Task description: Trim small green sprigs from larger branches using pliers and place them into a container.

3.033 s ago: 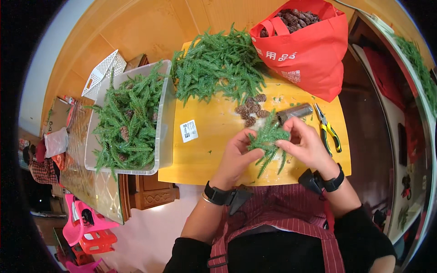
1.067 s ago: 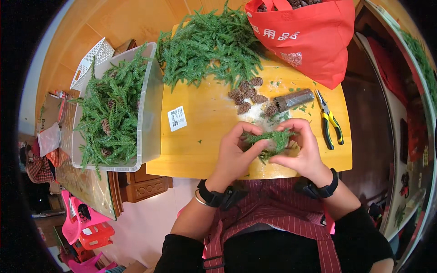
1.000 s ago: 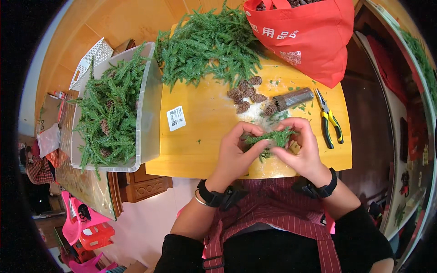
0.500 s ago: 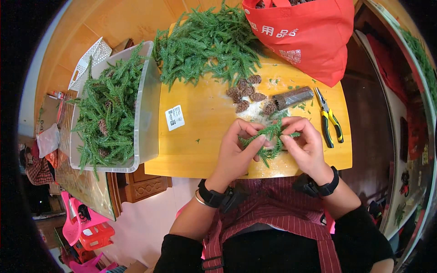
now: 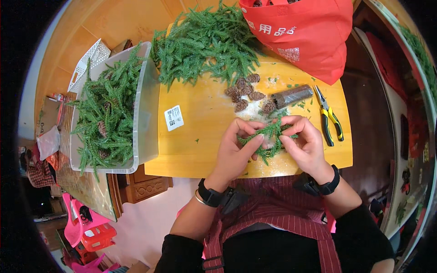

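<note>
Both hands work a small bunch of green fir sprigs (image 5: 268, 139) over the near edge of a yellow table (image 5: 200, 145). My left hand (image 5: 236, 152) pinches the bunch from the left. My right hand (image 5: 306, 145) grips it from the right, fingers curled over the needles. Just beyond the hands lie several brown pine cones (image 5: 243, 91) and a dark wrapped roll (image 5: 291, 96). A big heap of green fir branches (image 5: 207, 41) covers the far side of the table.
A clear plastic bin (image 5: 141, 109) full of fir sprigs and cones stands at the left. Yellow-handled pliers (image 5: 330, 119) lie to the right. A red bag (image 5: 305, 32) sits at the back right. A white label (image 5: 174, 118) lies on the table. Pink stools (image 5: 88, 230) stand lower left.
The sprig bunch, squeezed tight between both hands a second ago, now spreads open between them. The hands have moved slightly apart; my view has shifted a little.
</note>
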The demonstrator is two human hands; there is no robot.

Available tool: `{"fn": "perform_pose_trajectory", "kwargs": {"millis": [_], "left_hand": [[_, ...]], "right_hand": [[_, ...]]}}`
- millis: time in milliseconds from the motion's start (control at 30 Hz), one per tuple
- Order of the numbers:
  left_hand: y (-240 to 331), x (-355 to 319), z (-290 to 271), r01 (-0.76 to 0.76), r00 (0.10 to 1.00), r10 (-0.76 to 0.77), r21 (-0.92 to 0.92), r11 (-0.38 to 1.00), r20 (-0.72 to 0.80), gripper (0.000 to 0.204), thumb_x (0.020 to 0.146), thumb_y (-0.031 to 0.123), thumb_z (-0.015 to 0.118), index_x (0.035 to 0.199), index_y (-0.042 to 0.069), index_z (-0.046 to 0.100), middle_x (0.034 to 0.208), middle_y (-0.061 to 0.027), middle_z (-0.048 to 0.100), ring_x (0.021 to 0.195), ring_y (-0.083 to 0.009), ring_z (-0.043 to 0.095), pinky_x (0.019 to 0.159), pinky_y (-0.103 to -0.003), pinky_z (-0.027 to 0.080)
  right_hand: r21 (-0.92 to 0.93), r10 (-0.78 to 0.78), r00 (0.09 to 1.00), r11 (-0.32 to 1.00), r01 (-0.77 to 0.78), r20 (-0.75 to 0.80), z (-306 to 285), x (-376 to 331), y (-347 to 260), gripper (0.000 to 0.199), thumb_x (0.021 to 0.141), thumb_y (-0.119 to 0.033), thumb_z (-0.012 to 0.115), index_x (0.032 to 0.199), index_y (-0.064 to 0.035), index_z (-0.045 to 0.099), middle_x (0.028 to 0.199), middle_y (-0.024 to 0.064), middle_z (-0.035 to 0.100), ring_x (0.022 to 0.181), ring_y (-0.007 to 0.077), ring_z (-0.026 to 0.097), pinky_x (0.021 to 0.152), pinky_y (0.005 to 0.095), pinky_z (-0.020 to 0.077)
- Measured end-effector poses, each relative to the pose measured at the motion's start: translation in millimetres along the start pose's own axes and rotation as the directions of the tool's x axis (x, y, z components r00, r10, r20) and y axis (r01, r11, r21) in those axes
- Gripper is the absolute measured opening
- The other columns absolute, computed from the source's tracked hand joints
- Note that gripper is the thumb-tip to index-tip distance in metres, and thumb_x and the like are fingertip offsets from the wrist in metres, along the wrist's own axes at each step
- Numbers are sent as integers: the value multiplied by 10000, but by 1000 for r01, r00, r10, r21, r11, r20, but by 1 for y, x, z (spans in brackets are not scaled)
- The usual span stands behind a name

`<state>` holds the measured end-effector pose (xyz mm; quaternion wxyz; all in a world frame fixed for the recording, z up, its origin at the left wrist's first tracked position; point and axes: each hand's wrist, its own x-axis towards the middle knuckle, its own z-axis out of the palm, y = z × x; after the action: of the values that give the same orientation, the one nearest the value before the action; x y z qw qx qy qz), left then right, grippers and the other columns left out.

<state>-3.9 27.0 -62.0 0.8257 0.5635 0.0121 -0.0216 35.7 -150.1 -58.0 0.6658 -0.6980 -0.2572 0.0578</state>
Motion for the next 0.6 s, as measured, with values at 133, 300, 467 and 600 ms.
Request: {"fn": "perform_pose_trajectory", "kwargs": {"millis": [133, 300, 467, 600], "left_hand": [[5, 0, 0, 81, 996, -82, 16, 997, 28, 217, 844, 47, 549, 1034, 52, 444, 1020, -81, 535, 758, -91, 563, 504, -179, 431], [3, 0, 4, 76, 995, -75, -22, 997, 61, 368, 864, 69, 516, 1228, 47, 463, 955, -34, 543, 735, -87, 523, 508, -182, 405], [7, -1, 5, 166, 982, -160, -57, 985, 97, 334, 872, 105, 517, 1196, 26, 492, 873, -34, 559, 733, -97, 520, 511, -189, 402], [6, -1, 2, 188, 978, -174, -118, 975, 118, 315, 874, 122, 522, 1171, 20, 502, 873, -45, 561, 737, -107, 526, 509, -186, 397]], "right_hand": [[-15, 8, 1000, 1000, -8, 3, -1, 1, -4, 118, 788, 60, 547, 844, -13, 473, 1082, 141, 511, 1024, 194, 506, 884, 304, 390], [15, -2, 999, 1000, 2, -42, 1, 1, 1, 109, 776, 39, 569, 821, -10, 483, 1047, 139, 550, 965, 171, 531, 830, 288, 420], [2, -35, 997, 999, 35, -73, 0, 2, 2, 100, 770, 20, 585, 808, -5, 496, 1023, 132, 581, 933, 153, 553, 783, 267, 448], [78, 73, 997, 994, -70, -40, 1, 2, -8, 126, 777, 32, 571, 836, -23, 473, 1064, 120, 529, 922, 146, 518, 799, 260, 422]]}}
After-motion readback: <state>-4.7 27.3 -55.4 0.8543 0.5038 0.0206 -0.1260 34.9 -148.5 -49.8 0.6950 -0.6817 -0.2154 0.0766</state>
